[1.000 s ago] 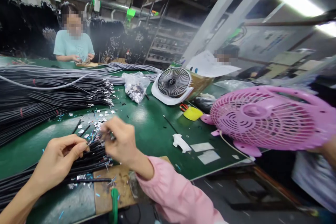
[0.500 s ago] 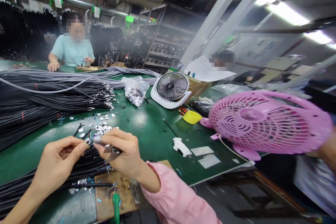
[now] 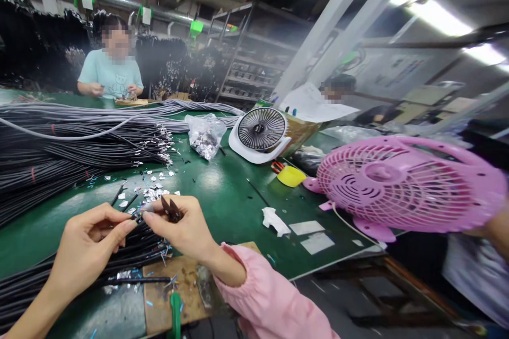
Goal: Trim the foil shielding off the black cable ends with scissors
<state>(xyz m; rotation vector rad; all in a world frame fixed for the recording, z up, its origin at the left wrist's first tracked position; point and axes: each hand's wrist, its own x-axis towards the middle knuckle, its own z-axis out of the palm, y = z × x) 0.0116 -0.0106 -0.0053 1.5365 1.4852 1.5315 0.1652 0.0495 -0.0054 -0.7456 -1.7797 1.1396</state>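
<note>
Left grip (image 3: 93, 235) pinched closed on a thin cable end (image 3: 138, 217), right grip (image 3: 181, 225) curled closed around a dark-bladed tool (image 3: 170, 208).
The green bench (image 3: 230, 206) carries a broad bundle of black cables (image 3: 79, 151) at the left and a pink fan (image 3: 397, 185) at its right edge; a wooden board (image 3: 193, 286) lies at the near edge, a small white fan (image 3: 260, 130) farther back, a clear plastic bag (image 3: 207, 137) just beside that. The cable end is between the two grips, near the right grip's grey-covered fingertip (image 3: 148, 207); whether they touch, I cannot tell. Foil scraps (image 3: 154, 193) lie scattered just beyond.
</note>
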